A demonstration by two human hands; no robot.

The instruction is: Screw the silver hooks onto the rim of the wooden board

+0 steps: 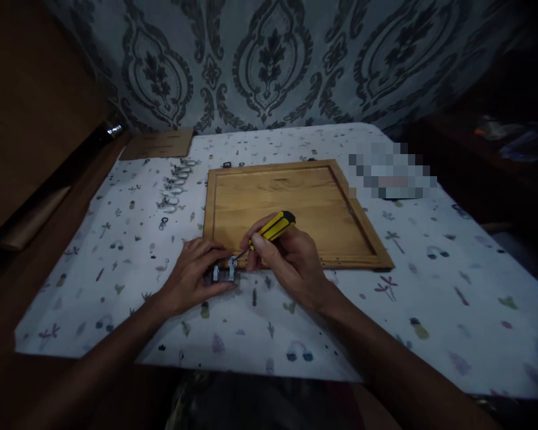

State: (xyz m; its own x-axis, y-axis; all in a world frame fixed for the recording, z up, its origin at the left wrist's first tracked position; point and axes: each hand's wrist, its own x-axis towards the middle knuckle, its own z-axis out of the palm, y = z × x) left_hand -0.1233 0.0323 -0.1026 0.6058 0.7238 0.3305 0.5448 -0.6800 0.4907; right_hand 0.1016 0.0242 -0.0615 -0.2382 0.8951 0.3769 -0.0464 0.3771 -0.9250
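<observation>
A framed wooden cabinet door (pixel 273 200) lies flat on the table. At its near left edge sits a metal hinge (pixel 232 270), partly covered by fingers. My left hand (pixel 188 275) is closed around this hinge, with fingers on the door's edge and the thumb along the near side. My right hand (pixel 298 263) grips a yellow and black screwdriver (pixel 275 227), tilted with its handle up to the right. The screwdriver's tip meets the hinge plate; whether it sits in a screw head is too small to tell.
Several metal pieces (pixel 174 185), resembling hinges, lie in a row left of the door. A brown cardboard piece (pixel 159 144) is at the back left. A blurred-out item (pixel 394 173) lies at the right. A patterned cloth (pixel 269 334) covers the table; a patterned curtain (pixel 269 65) hangs behind.
</observation>
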